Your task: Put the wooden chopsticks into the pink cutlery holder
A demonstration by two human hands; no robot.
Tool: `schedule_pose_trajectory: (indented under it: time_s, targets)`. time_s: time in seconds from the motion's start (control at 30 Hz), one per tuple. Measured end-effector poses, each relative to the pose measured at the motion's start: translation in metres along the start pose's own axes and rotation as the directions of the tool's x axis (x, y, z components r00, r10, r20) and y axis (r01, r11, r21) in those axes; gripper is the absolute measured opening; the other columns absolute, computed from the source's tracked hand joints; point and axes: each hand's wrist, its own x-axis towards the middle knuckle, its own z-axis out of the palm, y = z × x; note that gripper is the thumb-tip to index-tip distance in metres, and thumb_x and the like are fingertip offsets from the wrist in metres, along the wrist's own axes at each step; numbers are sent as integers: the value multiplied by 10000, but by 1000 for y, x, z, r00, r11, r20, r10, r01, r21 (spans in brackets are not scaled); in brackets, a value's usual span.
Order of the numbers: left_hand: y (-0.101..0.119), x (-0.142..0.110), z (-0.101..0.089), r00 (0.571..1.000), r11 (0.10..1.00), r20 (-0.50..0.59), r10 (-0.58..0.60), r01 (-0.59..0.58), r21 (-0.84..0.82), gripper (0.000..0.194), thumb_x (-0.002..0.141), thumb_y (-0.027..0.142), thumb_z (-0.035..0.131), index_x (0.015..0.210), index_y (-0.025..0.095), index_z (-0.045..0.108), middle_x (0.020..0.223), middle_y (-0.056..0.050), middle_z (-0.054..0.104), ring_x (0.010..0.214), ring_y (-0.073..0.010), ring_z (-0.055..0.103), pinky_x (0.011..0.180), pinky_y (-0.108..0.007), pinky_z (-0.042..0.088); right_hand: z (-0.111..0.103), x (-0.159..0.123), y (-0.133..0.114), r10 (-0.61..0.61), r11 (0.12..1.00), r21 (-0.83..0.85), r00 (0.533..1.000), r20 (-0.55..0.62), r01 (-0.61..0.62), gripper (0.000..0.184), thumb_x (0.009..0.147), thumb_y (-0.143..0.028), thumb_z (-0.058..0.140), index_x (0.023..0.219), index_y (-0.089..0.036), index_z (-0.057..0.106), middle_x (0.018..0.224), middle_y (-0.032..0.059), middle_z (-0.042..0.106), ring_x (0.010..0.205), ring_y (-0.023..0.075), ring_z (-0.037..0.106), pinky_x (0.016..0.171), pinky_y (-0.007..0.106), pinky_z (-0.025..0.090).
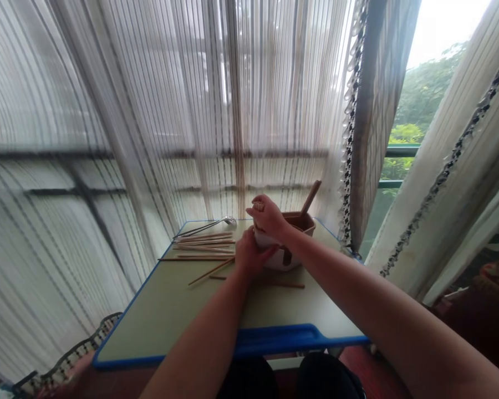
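Note:
On the table stands a white utensil holder [279,259] with a brown inside. My left hand [249,252] is closed around the near left side of its pale front section. Over the top of that section, my right hand [269,217] is closed on a bunch of light brown stick ends [258,206], which look like chopsticks; their lower parts are hidden. A wooden handle [311,198] leans up out of the holder's right side. Loose chopsticks [205,240] lie left of my hands, and one chopstick [285,285] lies in front of the holder.
A metal utensil [208,226], perhaps a ladle, lies at the table's back left. The pale table top [170,316] has a blue rim [127,361]. Sheer striped curtains [183,111] hang just behind the table. A dark piece of furniture [482,321] stands at the right.

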Motion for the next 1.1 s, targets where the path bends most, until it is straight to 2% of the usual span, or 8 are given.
schedule_pose_trajectory:
  time_s: [0.17, 0.33, 0.5, 0.67, 0.77, 0.93, 1.03, 1.1]
  targets:
    - [3, 0, -2, 1000, 1000, 15, 6, -6, -1, 721, 618, 618, 626, 1168, 200, 420, 1044, -89, 584, 950, -264, 571, 780, -371, 443, -9, 4, -2, -121, 973, -196, 993, 11, 120, 220, 731, -351, 554, 893, -203, 540, 754, 4, 574, 695, 149, 523, 678, 283, 407]
    - [3, 0, -1, 1000, 1000, 18, -7, 6, 13, 715, 619, 625, 621, 1157, 192, 437, 1053, -95, 574, 936, -262, 567, 776, -371, 435, -12, 2, 1, -77, 959, -267, 995, 64, 92, 229, 706, -309, 581, 909, -209, 547, 740, -12, 571, 673, 140, 517, 665, 267, 406]
    - [4, 0, -1, 1000, 1000, 19, -5, 5, 12, 749, 624, 630, 613, 1192, 185, 412, 1060, -102, 570, 944, -264, 563, 781, -369, 430, -8, -3, 1, -109, 936, -313, 980, 169, 158, 205, 665, -238, 616, 863, -209, 572, 737, -9, 598, 750, 153, 529, 716, 271, 402]
    - [4, 1, -1, 1000, 1000, 20, -8, 8, 10, 744, 627, 631, 608, 1191, 185, 416, 1064, -100, 569, 949, -260, 562, 787, -368, 428, -9, 0, 2, -22, 958, -275, 975, 221, 84, 520, 638, -267, 660, 1126, -210, 490, 852, 15, 627, 829, 174, 545, 775, 315, 411]
    - [3, 1, -1, 1000, 1000, 22, -12, 11, 14, 749, 622, 629, 614, 1189, 178, 422, 1072, -106, 569, 960, -264, 561, 790, -366, 427, -16, -6, -7, -81, 950, -286, 985, 155, 123, 689, 610, -319, 691, 1231, -189, 422, 1077, 91, 579, 995, 229, 506, 852, 370, 392]
    - [0, 2, -2, 999, 1000, 33, 1, 0, -31, 699, 629, 584, 636, 1176, 198, 434, 1047, -88, 584, 925, -241, 576, 753, -336, 437, -45, -64, -20, -311, 887, -374, 949, -49, 272, 526, 713, -302, 599, 1204, -204, 436, 1201, 103, 500, 1142, 250, 409, 959, 390, 334]
    - [-1, 2, -2, 999, 997, 44, -3, 6, -76, 654, 633, 592, 627, 1143, 220, 458, 1014, -65, 591, 866, -212, 586, 710, -311, 449, -62, -120, 0, -249, 930, -333, 931, -266, 154, 306, 804, -251, 487, 1105, -203, 461, 1034, 85, 546, 939, 195, 509, 849, 344, 412]
    - [-3, 2, -3, 999, 994, 46, 1, 4, -107, 637, 631, 587, 634, 1129, 226, 470, 1026, -61, 586, 857, -199, 585, 702, -300, 454, -67, -151, 23, -174, 942, -326, 941, -290, 74, 213, 814, -243, 469, 1019, -189, 494, 889, 60, 554, 788, 173, 517, 748, 316, 435]
